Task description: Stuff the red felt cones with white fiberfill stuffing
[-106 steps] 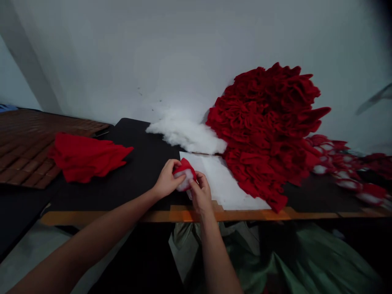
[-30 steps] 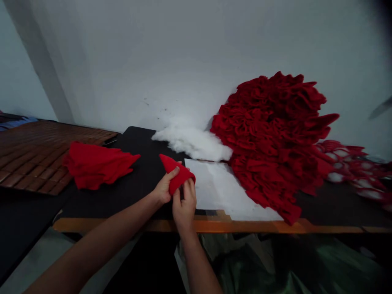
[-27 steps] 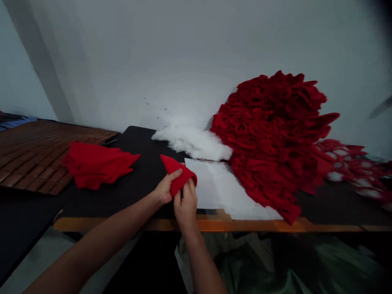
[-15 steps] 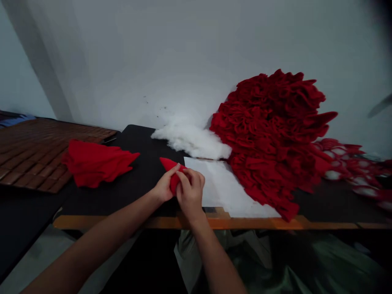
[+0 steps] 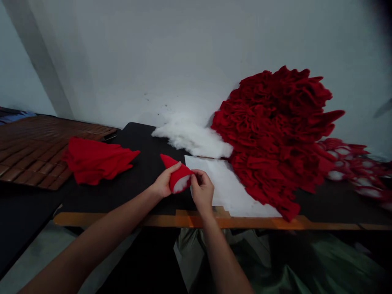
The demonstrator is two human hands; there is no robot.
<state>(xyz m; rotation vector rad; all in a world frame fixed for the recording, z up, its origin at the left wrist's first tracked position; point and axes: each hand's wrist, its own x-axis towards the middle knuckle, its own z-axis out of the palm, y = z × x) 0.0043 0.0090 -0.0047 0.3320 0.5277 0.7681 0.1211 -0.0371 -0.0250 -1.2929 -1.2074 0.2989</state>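
A small red felt cone (image 5: 175, 170) is held over the black tabletop, its pointed end toward the far left. White stuffing (image 5: 181, 184) fills its wide opening, which faces me. My left hand (image 5: 163, 181) is closed around the cone's left side, thumb on top. With thumb and fingers, my right hand (image 5: 202, 188) pinches the rim at the right of the opening. Behind the cone lies a loose heap of white fibre stuffing (image 5: 194, 139). Under and beside my right hand is a white sheet (image 5: 226, 188).
A tall pile of red felt pieces (image 5: 272, 126) leans against the wall at the right. Beyond it are several stuffed red cones (image 5: 352, 163). More red pieces (image 5: 98, 161) lie at left, partly on a brown woven mat (image 5: 39, 151). Orange tape (image 5: 116, 219) lines the table's front edge.
My right hand has moved right, off the cone's opening to its rim. The opening now shows white stuffing inside. My left hand keeps its hold.
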